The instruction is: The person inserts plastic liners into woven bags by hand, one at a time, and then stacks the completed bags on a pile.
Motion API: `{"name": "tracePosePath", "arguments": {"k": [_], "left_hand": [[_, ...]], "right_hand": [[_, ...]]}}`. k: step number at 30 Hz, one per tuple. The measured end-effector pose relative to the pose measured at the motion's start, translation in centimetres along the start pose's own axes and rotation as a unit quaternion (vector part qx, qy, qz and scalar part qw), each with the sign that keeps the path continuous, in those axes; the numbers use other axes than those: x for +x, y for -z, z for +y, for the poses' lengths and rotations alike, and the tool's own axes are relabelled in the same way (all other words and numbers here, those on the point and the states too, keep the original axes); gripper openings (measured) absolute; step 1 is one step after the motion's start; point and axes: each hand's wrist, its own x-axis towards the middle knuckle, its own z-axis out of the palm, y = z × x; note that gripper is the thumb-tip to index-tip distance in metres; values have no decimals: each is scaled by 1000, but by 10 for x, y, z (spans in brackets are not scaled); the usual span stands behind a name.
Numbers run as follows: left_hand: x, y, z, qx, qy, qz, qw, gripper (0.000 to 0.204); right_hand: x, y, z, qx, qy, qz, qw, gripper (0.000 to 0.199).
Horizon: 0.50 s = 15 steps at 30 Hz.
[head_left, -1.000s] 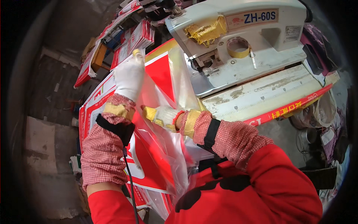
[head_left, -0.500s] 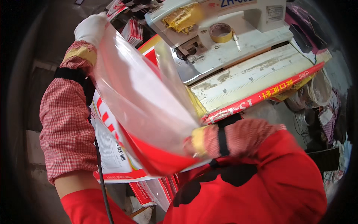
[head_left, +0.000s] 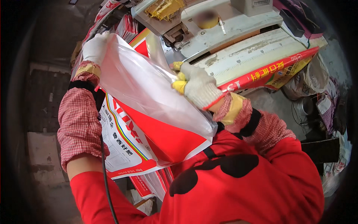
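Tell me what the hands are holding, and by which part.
The left hand holds the red-and-white plastic bag by its upper-left end. The right hand is at the bag's right edge; whether it grips there cannot be told.

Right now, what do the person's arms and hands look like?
The left hand wears a white glove, the right hand an off-white one with yellow fingertips. Both arms have red checked oversleeves, yellowish bands, black straps and red sleeves. A black cable runs along the left arm.
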Motion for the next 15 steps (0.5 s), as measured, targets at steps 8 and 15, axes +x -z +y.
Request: {"name": "tracePosePath", "arguments": {"k": [8, 15], "left_hand": [[12, 34, -3, -179, 62, 10, 982, 29], [52, 6, -36, 32, -3, -79, 996, 25]], "right_hand": [[17, -24, 54, 3, -155, -242, 958, 29], [13, -63, -35, -196, 208, -117, 951, 28]]}}
